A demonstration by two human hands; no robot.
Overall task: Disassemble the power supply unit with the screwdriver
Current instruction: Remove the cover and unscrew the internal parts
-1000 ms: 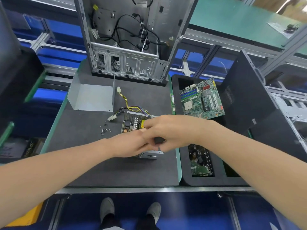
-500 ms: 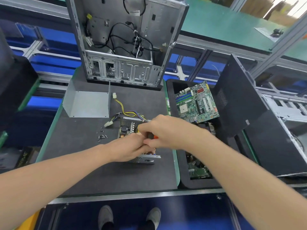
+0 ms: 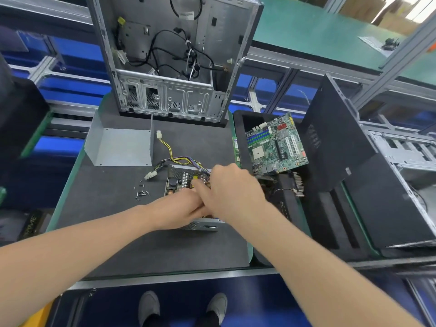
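- Left hand [image 3: 179, 208], right hand [image 3: 233, 192] are touching above opened power supply unit [image 3: 176, 172]; grips: cannot tell.
- Judging it stiff, heavy; board [image 3: 182, 183] fragile, so gripping chassis edge [image 3: 205, 226].

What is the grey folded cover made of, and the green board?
The grey cover looks like thin sheet metal: dull, smooth, with sharp bends. The green board is probably stiff fibreglass or plastic, glossy green, studded with slots and chips.

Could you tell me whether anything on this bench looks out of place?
Loose screws lie scattered on the mat left of the power supply unit, and the motherboard leans tilted in the black tray rather than flat.
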